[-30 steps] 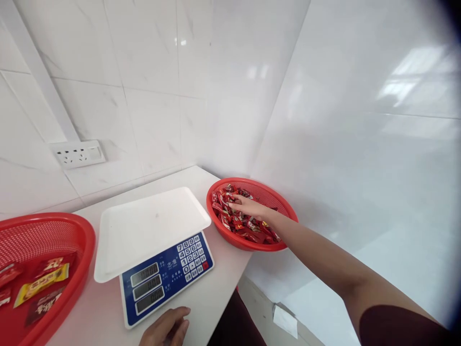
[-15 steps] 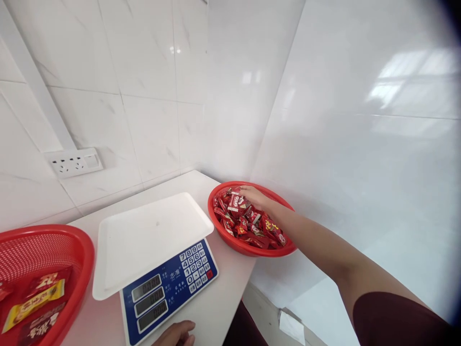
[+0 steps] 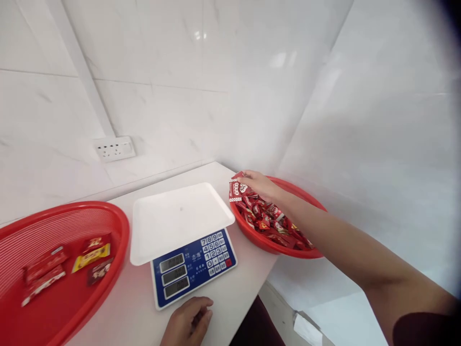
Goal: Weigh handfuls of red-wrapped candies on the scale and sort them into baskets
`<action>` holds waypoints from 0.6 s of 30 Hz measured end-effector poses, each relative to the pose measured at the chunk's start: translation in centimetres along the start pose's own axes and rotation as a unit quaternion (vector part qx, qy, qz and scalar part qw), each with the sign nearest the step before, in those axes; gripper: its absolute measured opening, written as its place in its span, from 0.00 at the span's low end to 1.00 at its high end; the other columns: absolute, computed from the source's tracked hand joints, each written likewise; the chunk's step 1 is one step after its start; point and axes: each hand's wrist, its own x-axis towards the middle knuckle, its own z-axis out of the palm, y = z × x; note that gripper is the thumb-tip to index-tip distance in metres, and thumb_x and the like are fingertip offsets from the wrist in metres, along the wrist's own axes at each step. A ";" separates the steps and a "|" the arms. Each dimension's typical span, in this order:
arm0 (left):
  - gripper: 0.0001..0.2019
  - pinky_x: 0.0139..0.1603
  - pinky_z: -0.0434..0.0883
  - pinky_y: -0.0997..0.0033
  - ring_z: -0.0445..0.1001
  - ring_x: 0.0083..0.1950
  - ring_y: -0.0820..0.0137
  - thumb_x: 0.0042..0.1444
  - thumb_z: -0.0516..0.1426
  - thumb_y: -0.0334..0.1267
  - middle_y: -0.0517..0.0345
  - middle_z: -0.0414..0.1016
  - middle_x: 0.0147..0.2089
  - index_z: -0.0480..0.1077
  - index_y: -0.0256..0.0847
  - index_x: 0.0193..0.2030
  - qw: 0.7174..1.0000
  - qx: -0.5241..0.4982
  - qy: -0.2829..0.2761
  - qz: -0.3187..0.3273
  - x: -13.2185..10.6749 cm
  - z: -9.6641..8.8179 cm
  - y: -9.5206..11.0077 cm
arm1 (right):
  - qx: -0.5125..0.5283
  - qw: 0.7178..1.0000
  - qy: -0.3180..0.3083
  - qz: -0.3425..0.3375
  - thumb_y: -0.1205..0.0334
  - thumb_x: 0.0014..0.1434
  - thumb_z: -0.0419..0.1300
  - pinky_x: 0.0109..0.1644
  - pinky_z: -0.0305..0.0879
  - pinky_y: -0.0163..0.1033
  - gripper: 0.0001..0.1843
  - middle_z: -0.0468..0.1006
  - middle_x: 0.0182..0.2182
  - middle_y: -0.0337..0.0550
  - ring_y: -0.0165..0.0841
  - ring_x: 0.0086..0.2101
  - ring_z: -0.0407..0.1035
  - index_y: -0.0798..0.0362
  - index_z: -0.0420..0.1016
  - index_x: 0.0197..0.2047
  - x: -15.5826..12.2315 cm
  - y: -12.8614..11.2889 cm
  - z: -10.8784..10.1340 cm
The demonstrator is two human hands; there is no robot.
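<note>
Right hand (image 3: 257, 185) pinches one red packet (image 3: 236, 189), fingers closed on its right end. Packet held in air over left rim of right basket (image 3: 273, 247), just beside scale tray (image 3: 180, 218), not on it yet. A second ago same hand was down among heaped packets (image 3: 273, 223); now one is lifted clear. Left hand (image 3: 189, 324) rests on counter (image 3: 237, 283) below scale keypad (image 3: 216, 247), loosely curled, holding nothing, wrist cut off by frame. Displays (image 3: 173, 275) unreadable. Packet print too small. Left basket (image 3: 118, 226) partly out of view.
</note>
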 end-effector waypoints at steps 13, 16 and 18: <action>0.14 0.32 0.71 0.73 0.73 0.33 0.69 0.56 0.49 0.44 0.53 0.76 0.36 0.73 0.43 0.40 0.996 0.022 -0.071 -0.048 -0.1 -0.6 0.9 | 0.026 0.983 -0.180 0.023 0.59 0.54 0.60 0.31 0.69 0.36 0.14 0.79 0.34 0.46 0.33 0.30 0.73 0.54 0.73 0.43 0.9 -1.7 8.9; 0.14 0.33 0.71 0.74 0.73 0.34 0.69 0.56 0.49 0.45 0.53 0.76 0.37 0.73 0.43 0.40 0.997 0.005 -0.065 -0.048 -0.2 -0.6 0.7 | -0.055 0.980 -0.190 -0.022 0.59 0.54 0.60 0.39 0.69 0.40 0.24 0.75 0.45 0.48 0.34 0.36 0.73 0.52 0.66 0.55 0.7 -1.5 8.0; 0.13 0.33 0.70 0.74 0.73 0.34 0.69 0.56 0.50 0.45 0.54 0.76 0.37 0.73 0.44 0.40 0.997 -0.004 -0.060 -0.046 -0.2 -0.5 0.5 | -0.161 0.974 -0.152 -0.053 0.60 0.55 0.59 0.46 0.67 0.40 0.29 0.71 0.51 0.48 0.34 0.40 0.72 0.52 0.60 0.59 0.8 -1.1 6.7</action>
